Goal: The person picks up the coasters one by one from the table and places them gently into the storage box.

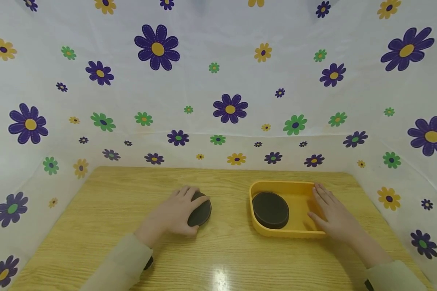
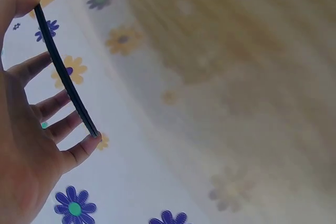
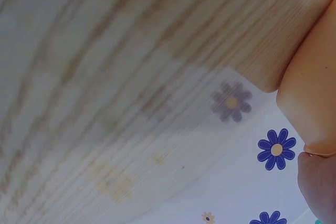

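A round black coaster (image 1: 201,212) is in my left hand (image 1: 180,210), left of the middle of the table. In the left wrist view the coaster (image 2: 65,74) appears edge-on as a thin dark strip, with the thumb on one end of its edge and fingertips along the rest. My right hand (image 1: 333,218) rests on the right end of a yellow tray (image 1: 284,184), its fingers fairly straight at the far corner and its thumb over the inside. More black coasters (image 1: 270,209), seemingly stacked, lie in the tray's left half. In the right wrist view, a fingertip (image 3: 317,184) touches the tray (image 3: 310,87).
The wooden table (image 1: 218,254) is bordered at the back and both sides by a white cloth (image 1: 189,89) printed with flowers. Between the left hand and the tray lies a strip of bare wood. A small black part (image 1: 149,263) shows beside the left sleeve.
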Demonstrator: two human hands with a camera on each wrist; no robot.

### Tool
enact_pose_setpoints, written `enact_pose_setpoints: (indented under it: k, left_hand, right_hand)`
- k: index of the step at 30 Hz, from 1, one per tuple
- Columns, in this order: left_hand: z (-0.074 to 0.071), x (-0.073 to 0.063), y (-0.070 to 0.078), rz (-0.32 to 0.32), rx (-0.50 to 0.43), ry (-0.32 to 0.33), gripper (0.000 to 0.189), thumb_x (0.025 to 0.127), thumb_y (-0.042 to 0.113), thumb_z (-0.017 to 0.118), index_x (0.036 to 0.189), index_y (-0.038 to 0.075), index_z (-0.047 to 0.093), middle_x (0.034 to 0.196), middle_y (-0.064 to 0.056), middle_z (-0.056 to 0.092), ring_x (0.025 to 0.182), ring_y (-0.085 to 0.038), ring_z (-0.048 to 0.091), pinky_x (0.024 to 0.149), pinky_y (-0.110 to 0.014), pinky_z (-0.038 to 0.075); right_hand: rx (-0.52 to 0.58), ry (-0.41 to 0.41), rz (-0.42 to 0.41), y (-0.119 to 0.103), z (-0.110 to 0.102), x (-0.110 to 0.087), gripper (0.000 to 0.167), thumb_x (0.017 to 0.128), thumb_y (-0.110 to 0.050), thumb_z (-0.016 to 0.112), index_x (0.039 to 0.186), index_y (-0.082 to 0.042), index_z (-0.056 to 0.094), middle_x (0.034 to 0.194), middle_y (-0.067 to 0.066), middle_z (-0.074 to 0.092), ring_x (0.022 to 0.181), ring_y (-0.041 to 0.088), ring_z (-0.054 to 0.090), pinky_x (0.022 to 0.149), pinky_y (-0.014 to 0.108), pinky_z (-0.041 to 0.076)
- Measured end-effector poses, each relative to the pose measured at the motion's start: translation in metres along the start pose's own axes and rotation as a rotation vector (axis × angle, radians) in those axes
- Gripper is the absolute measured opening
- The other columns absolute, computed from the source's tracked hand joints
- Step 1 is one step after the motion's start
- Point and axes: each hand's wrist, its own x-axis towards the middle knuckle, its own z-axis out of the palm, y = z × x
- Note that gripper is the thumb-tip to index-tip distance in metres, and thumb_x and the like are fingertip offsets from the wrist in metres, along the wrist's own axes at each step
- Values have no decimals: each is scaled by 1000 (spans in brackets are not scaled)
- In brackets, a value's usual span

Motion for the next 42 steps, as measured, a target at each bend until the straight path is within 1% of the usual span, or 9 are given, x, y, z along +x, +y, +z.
enact_pose_setpoints:
  k: [4,11,15,18,20,22,27,35,42]
  left_hand:
    - [-3,12,6,18,23,-17,90,79,52,77,159,26,47,153,-15,46,139,-37,46,110,-61,47]
    - [-13,38,20,66,83,-41,89,78,53,76,159,27,48,154,-14,46,139,-34,45,113,-57,44]
    - [-20,52,26,95,119,-41,89,78,54,76,158,27,49,154,-15,46,139,-34,46,111,-55,45]
    - [-26,63,30,125,151,-25,88,79,55,76,157,26,50,153,-15,47,136,-34,48,108,-54,47]
    - [-30,71,34,137,173,-25,88,79,56,76,158,27,49,154,-15,48,136,-34,48,108,-54,47]
    - [-34,78,37,146,194,-30,88,80,57,76,158,28,48,155,-14,47,137,-33,47,108,-53,47]
    - [-43,97,50,161,210,-62,89,82,59,75,160,29,45,158,-12,44,140,-32,43,110,-50,45]
    - [-46,123,76,201,232,-77,88,83,61,73,160,32,43,158,-10,43,142,-31,43,112,-49,45]
    - [-40,144,99,249,295,-81,87,84,64,70,160,33,43,156,-8,45,138,-27,43,111,-48,44]
  right_hand:
    - [1,1,-3,0,0,0,78,108,-37,57,159,16,30,168,36,28,163,44,19,120,10,-17]
    - [0,-2,-3,0,0,0,78,108,-37,56,159,16,31,168,36,28,163,44,19,120,9,-17]
    - [-6,0,-7,1,1,0,78,108,-37,56,159,16,30,168,36,28,163,43,19,120,10,-17]
    - [-7,1,-7,1,2,1,78,108,-37,57,159,16,31,167,36,28,163,44,19,120,10,-17]
    - [-7,2,-5,2,2,1,78,107,-38,57,159,16,31,168,36,28,163,44,20,120,10,-17]
    - [-8,1,-1,2,2,1,78,107,-37,57,159,16,32,168,35,29,162,45,21,120,10,-17]
    - [-10,-2,3,1,1,1,78,107,-37,57,159,16,32,168,35,29,162,45,22,119,9,-17]
    - [-14,9,-9,1,0,1,78,107,-38,57,158,15,32,168,35,29,162,44,20,120,10,-16]
    - [-11,7,-6,2,2,1,78,108,-38,56,158,16,32,168,35,28,163,43,18,120,10,-16]
